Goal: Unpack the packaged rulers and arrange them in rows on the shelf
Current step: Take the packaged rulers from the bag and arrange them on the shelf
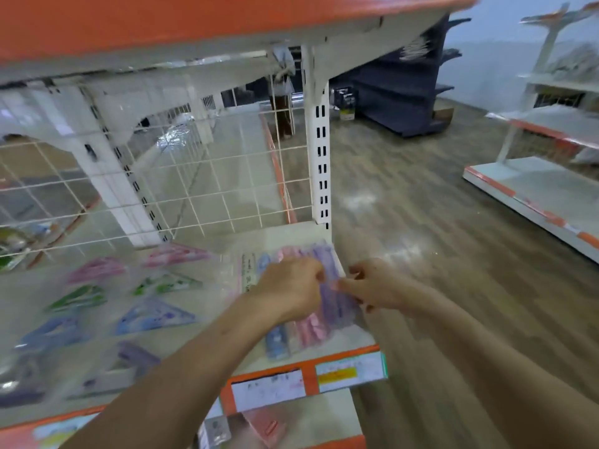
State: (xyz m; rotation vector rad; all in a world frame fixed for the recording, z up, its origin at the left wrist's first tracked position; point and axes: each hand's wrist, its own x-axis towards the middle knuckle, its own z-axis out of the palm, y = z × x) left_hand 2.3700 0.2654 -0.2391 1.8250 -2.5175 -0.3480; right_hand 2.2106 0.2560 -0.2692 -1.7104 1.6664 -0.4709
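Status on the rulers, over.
Left hand, right hand gripping purple rulers on shelf, right end. Pink rulers, blue rulers beside them. Nothing in the way.

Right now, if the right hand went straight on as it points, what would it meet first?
The right hand points leftward at the purple rulers, seemingly pinching them; beyond lies the left hand.
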